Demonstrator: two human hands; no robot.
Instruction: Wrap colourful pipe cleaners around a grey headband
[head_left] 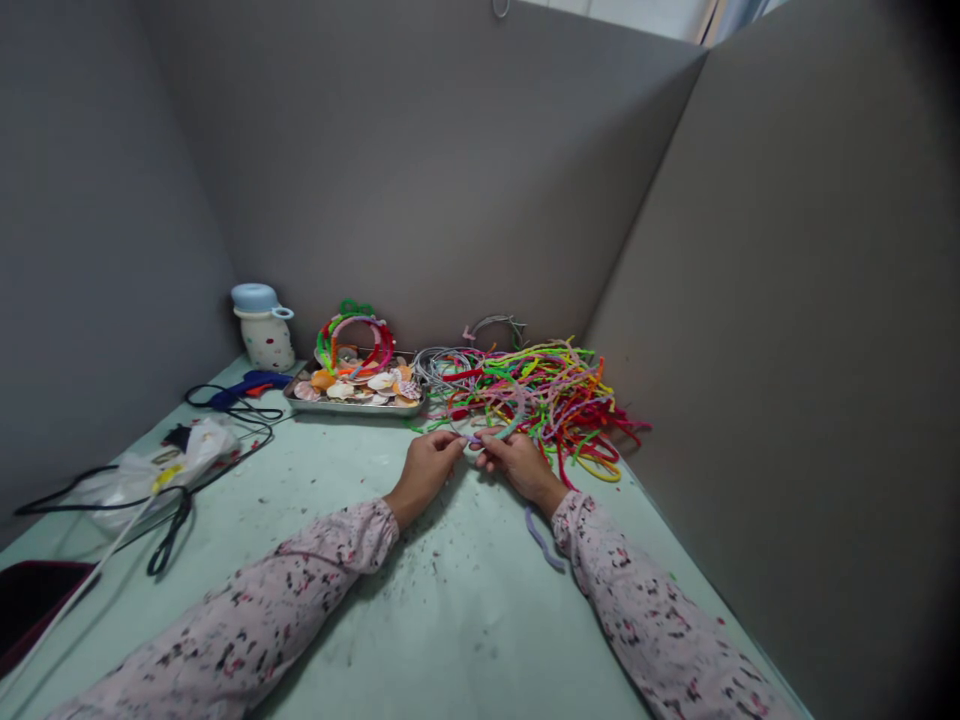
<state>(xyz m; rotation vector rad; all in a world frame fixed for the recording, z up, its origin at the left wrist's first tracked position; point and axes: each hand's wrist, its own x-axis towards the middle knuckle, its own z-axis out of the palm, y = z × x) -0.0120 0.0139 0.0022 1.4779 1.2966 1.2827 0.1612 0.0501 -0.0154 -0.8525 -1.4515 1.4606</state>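
Note:
Over the near middle of the table, my left hand (433,466) is closed in a pinch on a thin hoop (514,424), which is partly wrapped in pale green fuzzy material. Close beside it, my right hand (523,466) is closed on a purple pipe cleaner (544,542) where it meets the hoop. Its loose tail comes out below the right wrist and lies toward the table. Fingers hide part of the hoop, and its far side blends into the heap of coloured pipe cleaners (555,385) behind.
Behind my hands, a metal tray (352,407) holds seashells (341,391) and wrapped colourful hoops (322,345). Bare grey hoops (442,368) lie beside it. At left are a bottle (266,335), a blue glue gun (251,385), black cables (262,430) and a plastic bag (191,450). Grey partitions (420,180) surround the table.

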